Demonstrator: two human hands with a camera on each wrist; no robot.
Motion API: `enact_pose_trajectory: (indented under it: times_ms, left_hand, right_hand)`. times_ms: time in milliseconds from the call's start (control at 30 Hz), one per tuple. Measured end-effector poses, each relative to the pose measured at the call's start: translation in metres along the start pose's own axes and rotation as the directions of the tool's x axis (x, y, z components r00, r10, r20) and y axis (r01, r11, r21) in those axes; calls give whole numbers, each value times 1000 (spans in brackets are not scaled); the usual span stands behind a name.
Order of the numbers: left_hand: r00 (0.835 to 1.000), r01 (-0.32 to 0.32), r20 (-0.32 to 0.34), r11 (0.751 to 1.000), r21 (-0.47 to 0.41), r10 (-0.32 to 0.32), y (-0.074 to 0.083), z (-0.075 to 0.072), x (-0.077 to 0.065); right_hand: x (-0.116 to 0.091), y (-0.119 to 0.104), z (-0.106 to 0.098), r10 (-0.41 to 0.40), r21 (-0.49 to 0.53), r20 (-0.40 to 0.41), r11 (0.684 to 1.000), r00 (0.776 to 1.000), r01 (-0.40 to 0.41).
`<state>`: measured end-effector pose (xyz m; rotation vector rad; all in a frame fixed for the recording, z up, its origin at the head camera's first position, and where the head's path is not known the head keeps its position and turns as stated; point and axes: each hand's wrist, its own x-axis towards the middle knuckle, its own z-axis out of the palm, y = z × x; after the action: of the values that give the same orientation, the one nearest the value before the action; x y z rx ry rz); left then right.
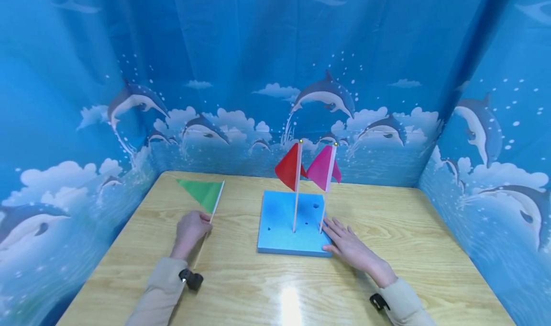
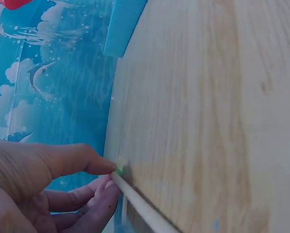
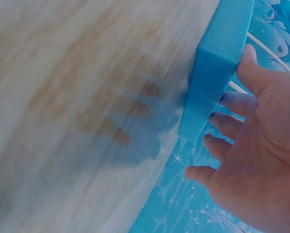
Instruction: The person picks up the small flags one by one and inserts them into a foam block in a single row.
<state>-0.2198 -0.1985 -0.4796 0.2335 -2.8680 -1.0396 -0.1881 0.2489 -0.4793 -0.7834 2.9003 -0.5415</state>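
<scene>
At the left of the table, my left hand (image 1: 192, 229) pinches the thin wooden stick (image 2: 144, 211) of a green triangular flag (image 1: 205, 193) between thumb and fingers. The flag's cloth lies toward the back, and the stick's lower end points toward me. My right hand (image 1: 350, 247) rests at the right edge of a blue foam block (image 1: 275, 220), fingers extended, with the thumb at its near corner. A red flag (image 1: 287, 168) and a pink flag (image 1: 318, 169) stand in the block on sticks, the pink one leaning slightly right. Several small holes show in the block's top.
The light wooden table (image 1: 400, 220) carries the block near its middle. Behind and at both sides hangs a blue curtain (image 1: 258, 43) printed with dolphins and clouds. Small black devices (image 1: 194, 280) are strapped at the wrists over beige sleeves (image 1: 159, 292).
</scene>
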Motion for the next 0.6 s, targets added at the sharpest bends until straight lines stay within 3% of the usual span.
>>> enact_pose_trajectory:
  times_ms: [200, 400, 500, 600]
  left_hand:
    - [1000, 24, 21, 999, -32, -23, 8, -2, 2]
    - [1000, 3, -12, 993, -121, -4, 22, -6, 7]
    - [999, -8, -32, 976, -216, 2, 34, -7, 9]
    - [997, -49, -76, 943, -329, 25, 49, -5, 10]
  right_hand:
    - [0, 1, 1, 2, -7, 3, 1000, 1000, -1]
    - [0, 0, 1, -3, -5, 3, 1000, 1000, 3]
    - [0, 0, 0, -4, -5, 1, 1000, 1000, 4]
    - [0, 0, 0, -2, -6, 1, 1000, 1000, 2]
